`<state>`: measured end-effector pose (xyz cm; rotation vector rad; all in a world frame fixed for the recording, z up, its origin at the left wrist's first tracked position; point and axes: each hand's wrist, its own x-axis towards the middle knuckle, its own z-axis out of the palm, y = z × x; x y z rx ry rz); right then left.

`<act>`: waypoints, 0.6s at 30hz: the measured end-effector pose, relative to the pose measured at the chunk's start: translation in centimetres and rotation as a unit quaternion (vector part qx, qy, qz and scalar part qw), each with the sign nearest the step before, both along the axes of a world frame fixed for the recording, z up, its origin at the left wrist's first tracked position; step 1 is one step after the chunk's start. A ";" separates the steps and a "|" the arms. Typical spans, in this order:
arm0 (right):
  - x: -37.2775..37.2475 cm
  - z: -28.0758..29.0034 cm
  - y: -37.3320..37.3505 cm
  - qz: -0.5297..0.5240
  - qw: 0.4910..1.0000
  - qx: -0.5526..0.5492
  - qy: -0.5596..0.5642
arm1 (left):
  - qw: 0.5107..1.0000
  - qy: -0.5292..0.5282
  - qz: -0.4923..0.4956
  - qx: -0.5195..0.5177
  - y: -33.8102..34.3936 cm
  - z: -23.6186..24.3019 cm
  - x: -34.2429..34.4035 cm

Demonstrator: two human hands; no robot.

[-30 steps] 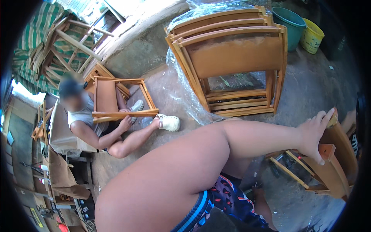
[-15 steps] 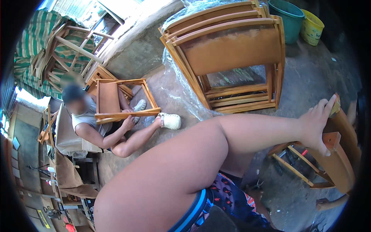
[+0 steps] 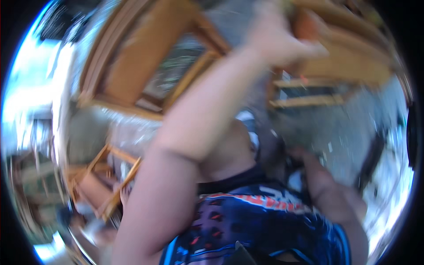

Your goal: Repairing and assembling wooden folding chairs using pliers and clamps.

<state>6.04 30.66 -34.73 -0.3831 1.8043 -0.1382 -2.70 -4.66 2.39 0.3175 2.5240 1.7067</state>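
Motion smears much of the view. My left arm reaches up across the middle to the wooden folding chairs at the upper right. There my left hand grips the blurred end of a brown wooden chair, its thumb stretched along the near side. Slats of a chair frame show below that hand. My right arm hangs bent at the right side of my body. Its end, my right hand, is dark and blurred near my legs, and its fingers cannot be made out.
Several folded wooden chairs lean together at the upper left, beside clear plastic sheeting. At the lower left a seated person is with a small wooden frame. Grey floor lies to the right.
My view has swung round sharply, so the chairs and the seated person appear turned and shifted left. My left hand stays on the wooden chair; my right arm has come into view.
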 end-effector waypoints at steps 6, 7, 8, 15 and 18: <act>-4.3 2.6 -1.7 -0.318 0.935 -0.155 0.008 | 0.951 0.231 0.143 0.148 1.6 -4.0 -3.3; -5.1 4.1 -2.4 -0.392 0.903 -0.174 -0.012 | 0.952 0.222 0.149 0.151 1.4 -4.0 -3.2; -5.6 6.9 -4.0 -0.458 0.867 -0.195 -0.032 | 0.953 0.246 0.156 0.077 -0.5 -4.5 -3.7; -8.5 16.6 -10.7 -0.463 0.795 -0.380 -0.095 | 0.939 0.263 0.192 -0.114 -1.5 -5.1 -3.3; -10.0 17.7 -12.8 -0.421 0.815 -0.393 -0.060 | 0.930 0.247 0.220 -0.161 -1.3 -4.7 -3.4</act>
